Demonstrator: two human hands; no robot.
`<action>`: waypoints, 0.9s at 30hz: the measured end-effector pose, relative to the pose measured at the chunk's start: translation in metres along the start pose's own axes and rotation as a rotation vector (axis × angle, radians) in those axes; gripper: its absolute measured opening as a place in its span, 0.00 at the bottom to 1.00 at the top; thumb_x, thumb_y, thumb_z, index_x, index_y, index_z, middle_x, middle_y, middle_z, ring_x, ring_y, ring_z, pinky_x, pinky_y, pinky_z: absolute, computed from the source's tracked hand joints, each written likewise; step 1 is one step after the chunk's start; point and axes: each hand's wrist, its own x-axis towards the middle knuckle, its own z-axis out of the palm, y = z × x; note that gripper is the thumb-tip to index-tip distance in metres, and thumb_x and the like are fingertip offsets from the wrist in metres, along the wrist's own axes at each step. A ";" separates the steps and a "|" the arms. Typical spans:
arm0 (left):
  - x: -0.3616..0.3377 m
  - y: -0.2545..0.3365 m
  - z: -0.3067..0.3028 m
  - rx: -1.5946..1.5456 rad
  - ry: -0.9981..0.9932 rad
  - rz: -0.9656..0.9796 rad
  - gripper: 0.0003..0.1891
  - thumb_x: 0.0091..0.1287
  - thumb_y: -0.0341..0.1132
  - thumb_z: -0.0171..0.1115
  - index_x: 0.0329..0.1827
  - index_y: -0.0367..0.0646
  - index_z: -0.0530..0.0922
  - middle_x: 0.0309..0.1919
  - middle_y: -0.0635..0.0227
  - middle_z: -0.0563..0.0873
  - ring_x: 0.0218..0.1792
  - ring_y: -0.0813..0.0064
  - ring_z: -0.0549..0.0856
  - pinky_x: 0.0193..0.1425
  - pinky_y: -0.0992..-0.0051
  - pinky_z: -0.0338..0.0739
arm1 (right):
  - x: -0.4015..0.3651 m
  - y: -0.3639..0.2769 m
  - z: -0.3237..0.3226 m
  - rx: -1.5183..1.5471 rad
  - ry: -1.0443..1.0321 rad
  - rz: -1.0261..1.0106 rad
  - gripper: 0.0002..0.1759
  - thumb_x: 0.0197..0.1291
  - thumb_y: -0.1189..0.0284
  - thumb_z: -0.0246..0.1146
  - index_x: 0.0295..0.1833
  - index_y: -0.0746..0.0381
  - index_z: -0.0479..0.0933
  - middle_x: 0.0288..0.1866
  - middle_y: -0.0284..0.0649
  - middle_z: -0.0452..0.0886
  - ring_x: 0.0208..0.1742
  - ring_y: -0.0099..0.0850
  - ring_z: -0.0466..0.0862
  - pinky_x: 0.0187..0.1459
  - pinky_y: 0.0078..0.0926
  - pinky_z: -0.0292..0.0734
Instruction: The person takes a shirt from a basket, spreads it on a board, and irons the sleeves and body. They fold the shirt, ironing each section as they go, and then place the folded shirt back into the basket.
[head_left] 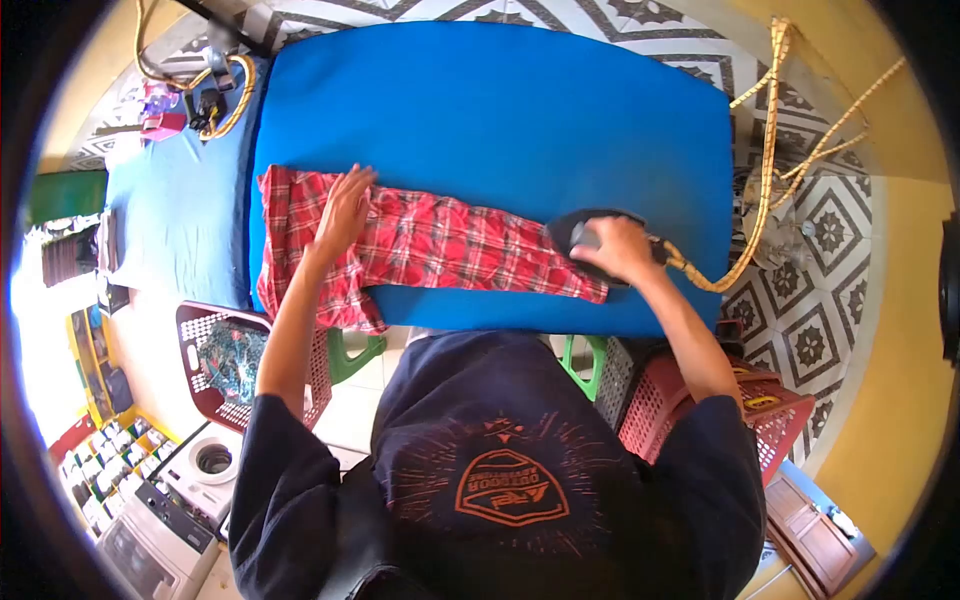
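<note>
Red plaid trousers (430, 240) lie lengthwise on a blue padded ironing table (480, 110), with the wide waist end at the left and a leg reaching right. My left hand (345, 213) rests flat on the cloth near the waist end, fingers stretched out. Around the handle of a dark clothes iron (575, 235) my right hand (613, 248) is closed. The iron's front part overlaps the end of the trouser leg. A yellow striped cord (712, 284) runs from the back of the iron to the right.
A lighter blue table (180, 215) adjoins on the left, with coiled cord and small items at its far end. Below the edge stand a basket holding patterned cloth (235, 360), green stools (357, 358) and red baskets (770, 410). Washing machines (205, 465) stand lower left.
</note>
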 end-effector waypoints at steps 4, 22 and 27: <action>0.022 -0.055 -0.028 0.398 -0.173 0.003 0.27 0.67 0.32 0.63 0.71 0.46 0.73 0.70 0.57 0.75 0.76 0.50 0.66 0.83 0.50 0.53 | 0.003 -0.059 0.100 -0.152 -0.208 -0.227 0.25 0.51 0.48 0.74 0.48 0.54 0.86 0.36 0.51 0.88 0.40 0.51 0.88 0.44 0.52 0.81; 0.014 -0.181 -0.062 0.294 -0.147 -0.043 0.16 0.73 0.49 0.59 0.42 0.45 0.83 0.38 0.62 0.85 0.51 0.57 0.80 0.61 0.58 0.68 | 0.072 -0.223 0.156 0.026 -0.011 -0.140 0.30 0.53 0.50 0.74 0.54 0.59 0.83 0.42 0.54 0.88 0.44 0.51 0.88 0.48 0.51 0.83; 0.011 -0.179 -0.079 0.239 -0.165 -0.114 0.16 0.74 0.49 0.58 0.43 0.46 0.84 0.39 0.61 0.87 0.50 0.57 0.82 0.60 0.58 0.68 | 0.166 -0.257 0.115 0.143 0.226 -0.020 0.29 0.51 0.54 0.77 0.54 0.61 0.82 0.49 0.56 0.86 0.49 0.55 0.86 0.51 0.50 0.82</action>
